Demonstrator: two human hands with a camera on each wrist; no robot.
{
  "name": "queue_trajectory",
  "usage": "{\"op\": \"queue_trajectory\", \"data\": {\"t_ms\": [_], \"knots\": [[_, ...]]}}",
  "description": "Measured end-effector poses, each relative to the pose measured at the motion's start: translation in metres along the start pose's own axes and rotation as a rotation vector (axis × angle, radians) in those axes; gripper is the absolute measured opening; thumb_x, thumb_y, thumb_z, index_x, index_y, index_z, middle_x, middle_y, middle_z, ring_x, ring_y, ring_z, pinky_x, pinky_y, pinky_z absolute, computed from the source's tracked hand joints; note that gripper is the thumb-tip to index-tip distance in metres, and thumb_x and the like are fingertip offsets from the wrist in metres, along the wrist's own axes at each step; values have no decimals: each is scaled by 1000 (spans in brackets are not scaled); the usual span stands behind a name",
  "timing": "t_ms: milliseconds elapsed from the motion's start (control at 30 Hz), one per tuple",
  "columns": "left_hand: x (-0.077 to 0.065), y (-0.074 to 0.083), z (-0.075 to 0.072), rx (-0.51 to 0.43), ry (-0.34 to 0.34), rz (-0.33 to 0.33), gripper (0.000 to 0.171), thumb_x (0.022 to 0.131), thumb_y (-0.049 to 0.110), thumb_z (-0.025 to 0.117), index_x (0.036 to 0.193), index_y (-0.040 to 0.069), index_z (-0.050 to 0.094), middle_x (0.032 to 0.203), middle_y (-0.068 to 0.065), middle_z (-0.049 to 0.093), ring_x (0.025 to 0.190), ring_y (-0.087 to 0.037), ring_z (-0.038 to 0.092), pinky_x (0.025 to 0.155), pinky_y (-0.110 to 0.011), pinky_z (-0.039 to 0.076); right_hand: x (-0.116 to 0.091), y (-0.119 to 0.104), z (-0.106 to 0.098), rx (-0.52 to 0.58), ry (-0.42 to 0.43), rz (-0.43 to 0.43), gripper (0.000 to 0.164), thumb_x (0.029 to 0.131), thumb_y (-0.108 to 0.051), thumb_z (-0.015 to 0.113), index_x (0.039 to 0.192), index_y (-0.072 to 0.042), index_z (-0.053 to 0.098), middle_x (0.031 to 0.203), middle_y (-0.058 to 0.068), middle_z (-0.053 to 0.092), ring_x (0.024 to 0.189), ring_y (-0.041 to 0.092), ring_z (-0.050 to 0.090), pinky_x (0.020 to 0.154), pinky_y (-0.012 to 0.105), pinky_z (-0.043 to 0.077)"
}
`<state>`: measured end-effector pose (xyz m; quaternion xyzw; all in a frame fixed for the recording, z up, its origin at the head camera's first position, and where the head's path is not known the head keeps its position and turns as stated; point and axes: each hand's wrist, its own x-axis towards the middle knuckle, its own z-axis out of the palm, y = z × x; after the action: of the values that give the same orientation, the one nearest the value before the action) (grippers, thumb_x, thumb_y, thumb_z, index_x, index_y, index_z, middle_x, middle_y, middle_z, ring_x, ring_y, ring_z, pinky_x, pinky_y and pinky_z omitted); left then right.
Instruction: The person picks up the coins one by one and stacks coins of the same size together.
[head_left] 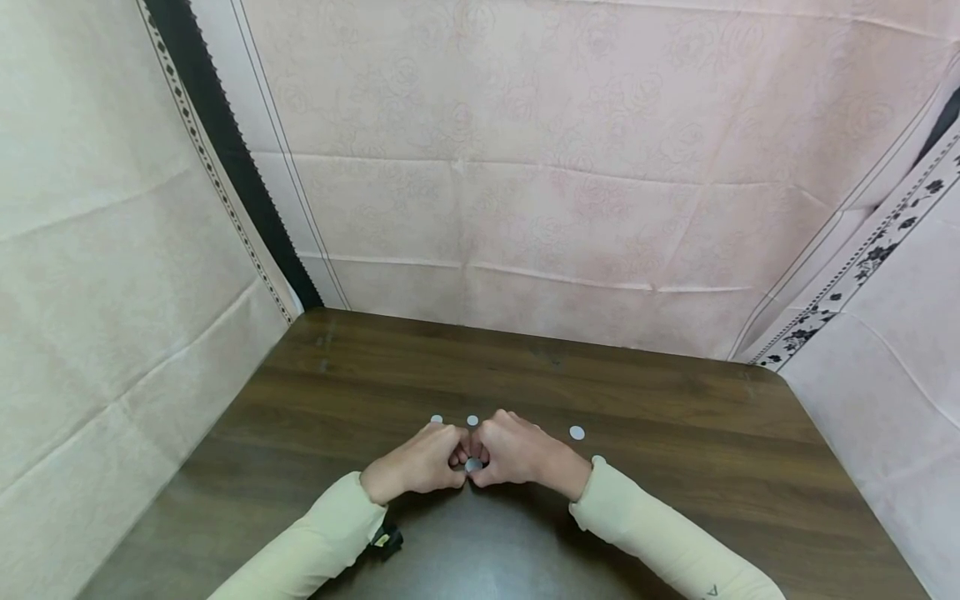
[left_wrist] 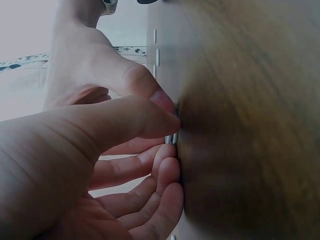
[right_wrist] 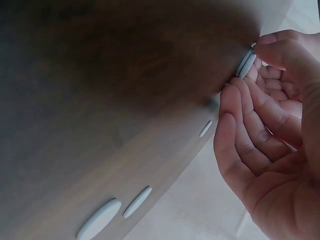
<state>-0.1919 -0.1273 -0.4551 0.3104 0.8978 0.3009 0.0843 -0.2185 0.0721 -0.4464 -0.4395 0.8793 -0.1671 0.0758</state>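
Observation:
Both hands meet low in the middle of the head view, close over the table. Between them lies a small pale round disc (head_left: pixel 474 466); the right wrist view shows two thin discs (right_wrist: pixel 245 63) stacked flat against each other. My left hand (head_left: pixel 429 457) has its thumb at the near edge of the stack and its curled fingers (left_wrist: pixel 169 175) at the far edge. Mirroring it, my right hand (head_left: pixel 517 450) pinches the same stack between thumb and curled fingers (right_wrist: pixel 237 102). The two thumbs come together at the near side.
More pale discs lie on the dark wooden table (head_left: pixel 675 417): one disc (head_left: pixel 472 421) beyond the hands, another disc (head_left: pixel 437 419) behind the left hand, and a disc (head_left: pixel 577 432) right of the right hand. Patterned cloth (head_left: pixel 525 167) hangs behind the table and at both sides.

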Motion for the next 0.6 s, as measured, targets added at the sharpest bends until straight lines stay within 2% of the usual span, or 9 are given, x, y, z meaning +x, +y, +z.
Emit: {"op": "queue_trajectory", "data": {"t_ms": [233, 400, 600], "knots": [[0, 0, 0, 0, 4, -4, 18, 78, -3, 76, 89, 7, 67, 82, -2, 66, 72, -9, 55, 66, -21, 45, -1, -4, -1, 5, -1, 37, 19, 86, -24, 85, 74, -21, 70, 66, -15, 64, 55, -8, 52, 49, 12, 45], [-1, 2, 0, 1, 7, -5, 18, 77, -3, 76, 90, 6, 67, 83, -2, 67, 74, -8, 56, 67, -20, 47, -3, -5, -1, 1, 2, 26, 16, 85, -21, 85, 76, -19, 71, 67, -15, 65, 57, -10, 53, 51, 11, 45], [-1, 2, 0, 7, 14, 0, 17, 78, -2, 76, 91, 5, 68, 85, -3, 69, 76, -10, 59, 69, -21, 48, -5, -5, -4, 26, -11, 2, 10, 84, -16, 85, 83, -14, 75, 75, -8, 73, 65, -8, 60, 57, 10, 48]]}}
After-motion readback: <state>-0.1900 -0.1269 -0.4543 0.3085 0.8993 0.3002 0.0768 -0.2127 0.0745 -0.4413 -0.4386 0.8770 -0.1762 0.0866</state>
